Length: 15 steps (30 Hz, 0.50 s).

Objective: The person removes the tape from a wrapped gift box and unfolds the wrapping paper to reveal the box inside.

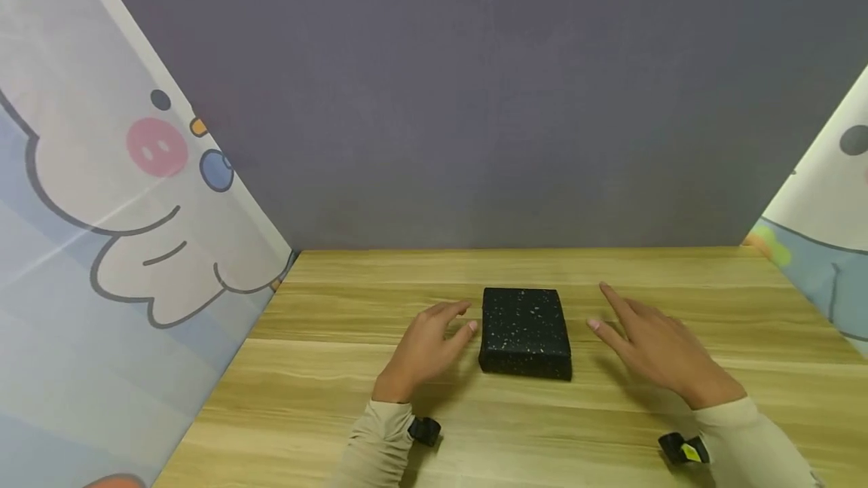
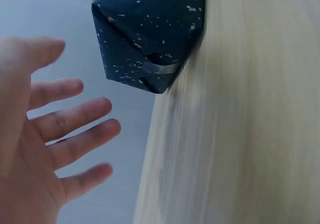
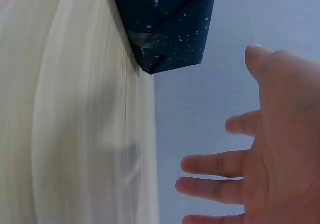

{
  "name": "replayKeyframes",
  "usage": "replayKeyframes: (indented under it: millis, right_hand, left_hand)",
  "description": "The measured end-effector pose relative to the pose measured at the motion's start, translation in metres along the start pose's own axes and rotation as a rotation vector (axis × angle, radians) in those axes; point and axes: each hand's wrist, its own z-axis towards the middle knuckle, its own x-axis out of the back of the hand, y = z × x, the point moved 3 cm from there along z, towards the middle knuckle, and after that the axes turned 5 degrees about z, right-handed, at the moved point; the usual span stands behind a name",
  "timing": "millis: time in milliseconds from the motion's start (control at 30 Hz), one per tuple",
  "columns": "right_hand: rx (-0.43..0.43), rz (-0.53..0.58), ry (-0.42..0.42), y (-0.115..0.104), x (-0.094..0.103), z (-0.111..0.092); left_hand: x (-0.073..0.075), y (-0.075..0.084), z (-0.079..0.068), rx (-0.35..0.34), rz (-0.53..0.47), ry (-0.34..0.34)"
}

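A box wrapped in black speckled paper (image 1: 524,326) lies flat on the wooden table. Folded paper and a strip of clear tape (image 2: 160,68) show on one end in the left wrist view. My left hand (image 1: 430,345) is just left of the box, its fingers spread and apart from it. On the other side, at a wider gap, my right hand (image 1: 661,349) hovers with fingers extended. Neither hand holds anything. The right wrist view shows the opposite folded end of the box (image 3: 167,28), with my right palm (image 3: 295,149) facing it.
The table (image 1: 325,382) has a light wood grain. A plain grey panel (image 1: 475,96) rises along its back edge. Cartoon-printed sheets stand at the left (image 1: 88,194) and right (image 1: 823,239). Each wrist wears a black strap device (image 1: 425,431).
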Motion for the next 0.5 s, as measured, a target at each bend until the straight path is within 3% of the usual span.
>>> replayKeyframes:
  millis: [300,500]
  right_hand:
    - [-0.060,0.142,-0.126,-0.007,-0.010,0.017]
    - [-0.049,0.279,-0.113,-0.010,-0.014,0.028]
  left_hand:
    - [-0.015,-0.002,0.003,0.164,-0.324,0.079]
    - [-0.017,0.002,0.005,0.294,-0.475,0.168]
